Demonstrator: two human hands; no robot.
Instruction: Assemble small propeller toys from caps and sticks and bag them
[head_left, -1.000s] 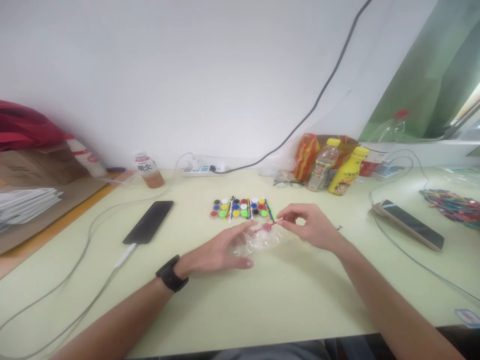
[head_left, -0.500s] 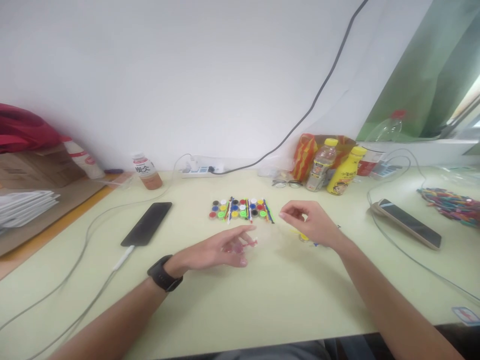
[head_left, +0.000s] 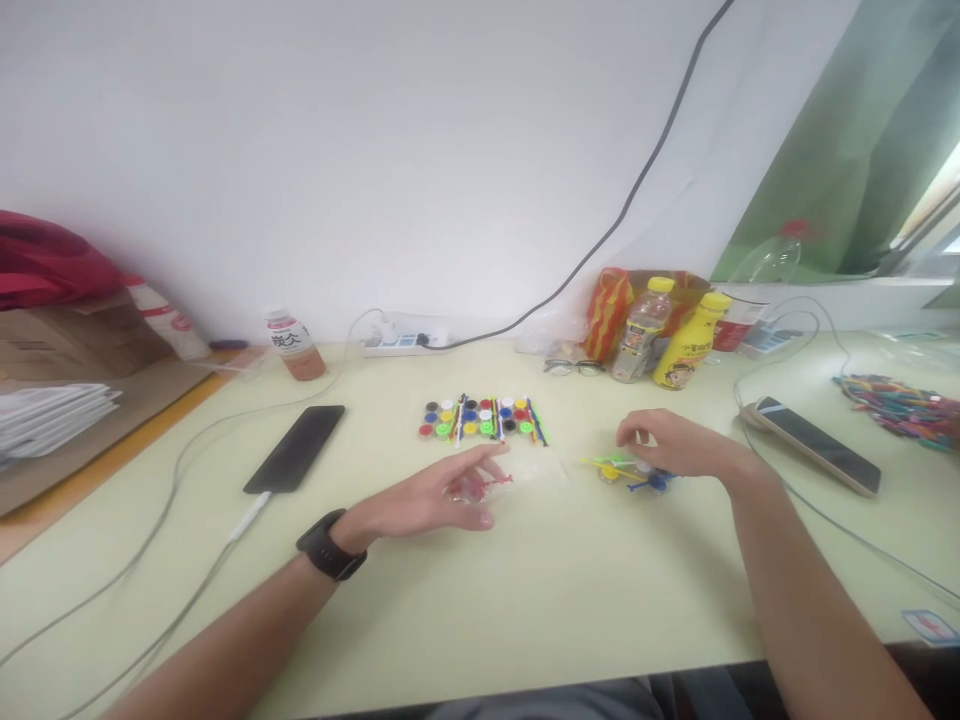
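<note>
My left hand (head_left: pixel 442 492) rests low over the table, thumb and index finger spread apart. A small red piece with a thin stick (head_left: pixel 499 480) lies in the gap between them; whether the curled fingers touch it is unclear. Clear plastic film (head_left: pixel 547 468) shows faintly just to the right. My right hand (head_left: pixel 679 443) hovers over a small group of pieces, its fingers curled together and their tips partly hidden. Below it are a yellow piece (head_left: pixel 609 473) with a stick, a green stick (head_left: pixel 619 460) and a blue piece (head_left: pixel 658 482).
Rows of coloured discs (head_left: pixel 470 416) with thin sticks between them lie beyond my hands. A black phone (head_left: pixel 295 450) with a cable is at left, another phone (head_left: pixel 819 446) at right. Bottles (head_left: pixel 686 342) and glasses (head_left: pixel 574 368) stand near the wall, with a colourful pile (head_left: pixel 904 408) far right.
My right hand has moved right, from near the disc rows to above the small pieces, uncovering more of the yellow, green and blue ones. My left hand has hardly moved.
</note>
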